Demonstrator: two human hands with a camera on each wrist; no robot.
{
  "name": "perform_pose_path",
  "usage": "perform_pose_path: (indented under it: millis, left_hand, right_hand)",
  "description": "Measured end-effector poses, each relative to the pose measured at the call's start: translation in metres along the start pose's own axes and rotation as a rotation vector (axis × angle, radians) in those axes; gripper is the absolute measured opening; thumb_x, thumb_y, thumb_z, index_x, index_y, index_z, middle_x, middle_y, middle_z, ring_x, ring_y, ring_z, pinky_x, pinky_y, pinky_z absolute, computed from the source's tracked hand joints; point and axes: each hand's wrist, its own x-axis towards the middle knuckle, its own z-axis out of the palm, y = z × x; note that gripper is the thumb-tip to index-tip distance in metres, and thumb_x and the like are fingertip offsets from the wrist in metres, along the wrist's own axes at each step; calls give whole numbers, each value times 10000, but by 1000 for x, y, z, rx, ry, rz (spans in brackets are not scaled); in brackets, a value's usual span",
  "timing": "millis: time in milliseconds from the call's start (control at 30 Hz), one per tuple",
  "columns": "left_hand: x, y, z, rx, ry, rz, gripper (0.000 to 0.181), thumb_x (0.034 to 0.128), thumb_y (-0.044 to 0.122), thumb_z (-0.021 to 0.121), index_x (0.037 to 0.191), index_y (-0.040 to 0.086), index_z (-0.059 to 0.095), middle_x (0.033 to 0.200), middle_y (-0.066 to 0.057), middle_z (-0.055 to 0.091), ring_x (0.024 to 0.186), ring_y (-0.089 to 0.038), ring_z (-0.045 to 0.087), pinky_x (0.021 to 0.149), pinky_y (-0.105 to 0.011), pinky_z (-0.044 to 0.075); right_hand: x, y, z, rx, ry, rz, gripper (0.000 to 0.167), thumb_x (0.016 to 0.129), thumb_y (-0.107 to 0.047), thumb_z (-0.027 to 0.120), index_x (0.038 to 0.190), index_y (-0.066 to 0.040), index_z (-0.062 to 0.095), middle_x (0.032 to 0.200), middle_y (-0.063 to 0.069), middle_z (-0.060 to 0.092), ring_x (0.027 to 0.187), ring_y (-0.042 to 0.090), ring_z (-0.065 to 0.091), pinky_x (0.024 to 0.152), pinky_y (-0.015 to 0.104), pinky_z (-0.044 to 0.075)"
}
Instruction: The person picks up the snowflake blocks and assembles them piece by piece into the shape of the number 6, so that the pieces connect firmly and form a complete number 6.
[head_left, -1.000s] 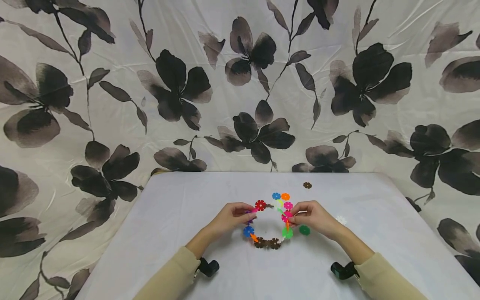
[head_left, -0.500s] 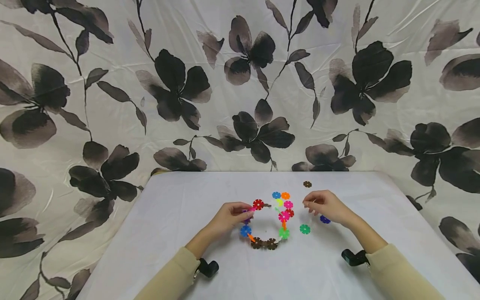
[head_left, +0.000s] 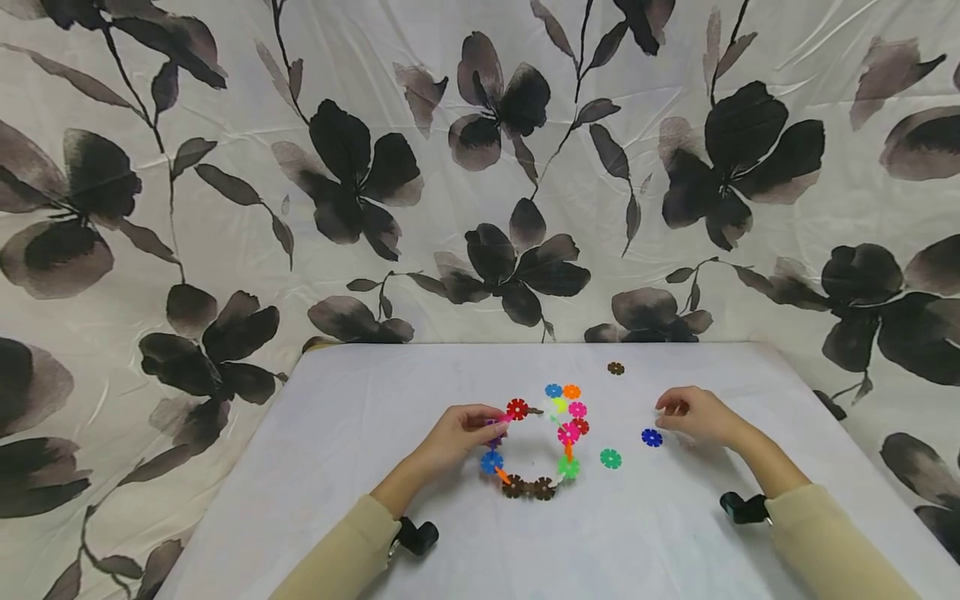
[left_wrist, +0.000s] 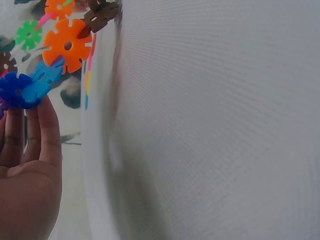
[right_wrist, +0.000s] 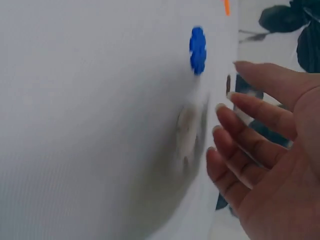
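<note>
My left hand (head_left: 456, 437) pinches the left side of an open ring of interlocking plastic snowflake discs (head_left: 517, 409). In the left wrist view an orange disc (left_wrist: 67, 45) and a light blue disc (left_wrist: 44, 81) of that ring rise above the fingers. The ring's right side, with a green disc (head_left: 568, 467), hangs from the same chain. My right hand (head_left: 701, 415) hovers over the table at the right with fingers loosely bent and nothing in them. A dark blue disc (head_left: 652, 437) lies beside it; a white disc (right_wrist: 187, 131) lies below the fingers in the right wrist view.
A loose green disc (head_left: 611, 459) lies right of the ring, and a brown disc (head_left: 616, 368) lies farther back. Blue (head_left: 553, 390) and orange discs (head_left: 572, 391) sit near the ring's upper right. Behind the white-covered table (head_left: 375, 375) hangs a floral cloth (head_left: 510, 275).
My right hand has let go of the ring's right side and moved right, past the dark blue disc. The left hand keeps its hold; the ring has shifted slightly left.
</note>
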Motion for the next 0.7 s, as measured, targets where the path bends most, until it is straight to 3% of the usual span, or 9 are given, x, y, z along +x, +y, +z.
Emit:
perform_pose_path:
  millis: [233,433,600,700]
  left_hand:
    - [-1,1,-2,-13,-2,4,305,968,211,733,1206,22,713,1040,-133,763,924,-187,727,861,-301,592]
    - [-1,1,-1,-21,-2,14,307,969,203,730,1207,9,709,1053,-169,757,913,-172,724,851,-297,594]
    - [-1,3,-2,-13,-4,-2,300,969,198,730,1211,22,711,1066,-180,752,913,-170,721,855,-297,593]
    - [-2,5,-2,-13,-3,-4,295,974,190,722,1210,14,709,1077,-205,745,913,-178,721,861,-307,593]
  right_hand:
    - [-16,15,-11,-27,-80,72,309,840,-126,828,1066,10,667,942,68,599,832,213,519,693,320,477]
    - [-22,18,-14,21,-101,133,231,856,-104,815,962,-2,636,817,52,561,722,193,537,602,289,490]
    - [-23,17,-16,71,-133,135,189,874,-107,805,890,-15,640,729,36,598,654,183,571,589,281,507]
    - [-20,13,-15,142,-175,75,160,901,-108,778,853,-14,658,669,37,618,602,179,582,565,290,520]
